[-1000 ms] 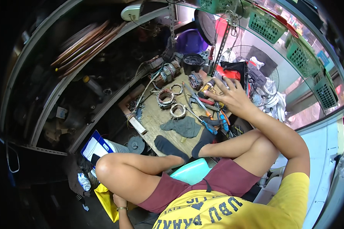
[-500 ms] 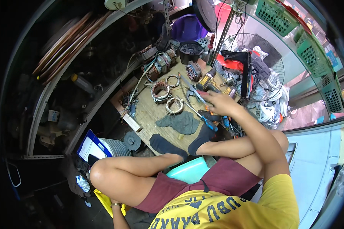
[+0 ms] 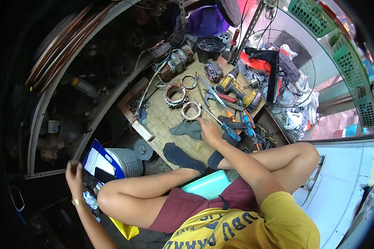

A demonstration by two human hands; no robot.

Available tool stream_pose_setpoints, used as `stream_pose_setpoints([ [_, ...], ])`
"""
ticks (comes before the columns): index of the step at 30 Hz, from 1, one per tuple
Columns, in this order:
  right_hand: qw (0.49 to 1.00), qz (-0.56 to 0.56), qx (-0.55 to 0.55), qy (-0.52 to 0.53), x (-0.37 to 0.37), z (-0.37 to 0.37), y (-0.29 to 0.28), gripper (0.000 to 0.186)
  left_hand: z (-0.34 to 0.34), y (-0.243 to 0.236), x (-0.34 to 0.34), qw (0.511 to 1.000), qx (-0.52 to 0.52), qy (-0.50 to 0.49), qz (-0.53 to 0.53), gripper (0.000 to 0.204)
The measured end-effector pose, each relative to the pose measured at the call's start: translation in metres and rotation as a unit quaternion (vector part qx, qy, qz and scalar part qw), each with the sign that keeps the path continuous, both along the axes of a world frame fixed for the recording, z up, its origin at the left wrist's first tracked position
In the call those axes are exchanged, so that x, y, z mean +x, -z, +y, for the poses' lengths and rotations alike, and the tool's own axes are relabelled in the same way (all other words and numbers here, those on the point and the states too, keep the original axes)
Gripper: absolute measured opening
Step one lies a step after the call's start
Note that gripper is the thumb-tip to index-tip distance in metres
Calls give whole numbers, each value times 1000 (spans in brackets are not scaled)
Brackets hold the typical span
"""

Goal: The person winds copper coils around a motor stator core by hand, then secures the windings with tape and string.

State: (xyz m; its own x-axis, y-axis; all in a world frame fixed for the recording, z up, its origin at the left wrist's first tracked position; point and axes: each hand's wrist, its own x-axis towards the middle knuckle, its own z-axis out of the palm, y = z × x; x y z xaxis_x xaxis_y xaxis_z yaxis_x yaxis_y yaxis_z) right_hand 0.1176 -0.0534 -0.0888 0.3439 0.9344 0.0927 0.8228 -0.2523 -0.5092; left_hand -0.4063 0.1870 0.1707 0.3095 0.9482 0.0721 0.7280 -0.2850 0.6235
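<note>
My right hand (image 3: 210, 132) is over the wooden board, fingers stretched toward a small white-wrapped stator ring (image 3: 183, 111) and above the right end of a grey cloth (image 3: 185, 130). I see no grip on either. Off to the left, my raised left hand (image 3: 74, 179) is beside a blue clipboard with paper (image 3: 93, 162); its fingers look bent but are smeared by motion. A bigger copper-wound stator (image 3: 166, 99) and a thin wound ring (image 3: 190, 76) lie beyond the small ring. A blue-handled screwdriver (image 3: 230, 132) rests right of my right hand.
A yellow-and-black cordless drill (image 3: 239, 92), a red-handled hammer (image 3: 226, 97) and several pliers crowd the right side. Wound motor cores (image 3: 174, 64) stand at the back left. My socked feet (image 3: 183, 157) rest at the near edge. A dark phone (image 3: 104, 175) lies on the clipboard.
My right hand has moved left and nearer, from the tools by the drill to the cloth and small ring. My left hand has risen from beside my knee toward the clipboard.
</note>
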Motion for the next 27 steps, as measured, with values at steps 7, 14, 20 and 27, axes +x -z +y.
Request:
stream_pose_setpoints([
  [7, 979, 183, 80, 31, 30, -15, -85, 54, -26, 52, 314, 903, 50, 395, 160, 27],
  [14, 967, 143, 151, 148, 31, -55, -109, 49, -98, 258, 443, 873, 186, 435, 114, 46],
  [20, 987, -93, 38, 127, 57, -64, -82, 38, -99, 255, 443, 862, 72, 454, 215, 34],
  [27, 979, -146, -18, 142, 164, 6, -2, 35, -91, 216, 383, 901, 25, 421, 101, 41],
])
